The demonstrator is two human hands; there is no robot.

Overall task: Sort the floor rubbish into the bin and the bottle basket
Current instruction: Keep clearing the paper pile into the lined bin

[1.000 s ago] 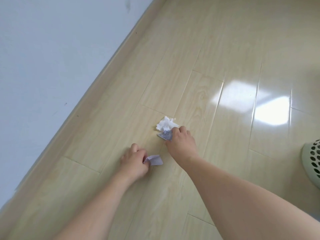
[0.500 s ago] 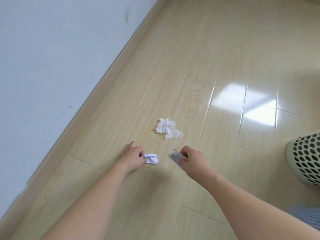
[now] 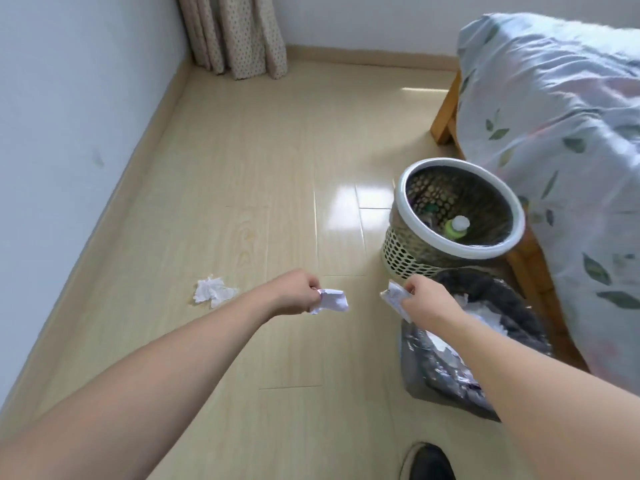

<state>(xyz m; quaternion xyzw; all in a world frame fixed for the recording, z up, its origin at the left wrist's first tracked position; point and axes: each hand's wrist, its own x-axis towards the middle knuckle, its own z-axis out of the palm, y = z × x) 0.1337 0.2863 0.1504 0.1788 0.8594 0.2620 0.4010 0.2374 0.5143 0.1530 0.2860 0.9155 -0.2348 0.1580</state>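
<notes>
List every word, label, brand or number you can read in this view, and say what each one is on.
None can be read.
Paper scrap in the left hand: faint purple marks, too blurred to read.
Paper scrap in the right hand: bluish print, too small to read.
Bottle in the basket: no label visible.

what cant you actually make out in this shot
- Head view: most of the bin and its contents, covered by the right hand and forearm.
- Print on the paper scrap in the left hand: too small.
- Bottle in the basket: only the cap end shows.
- Shoe: cut by the bottom edge.
</notes>
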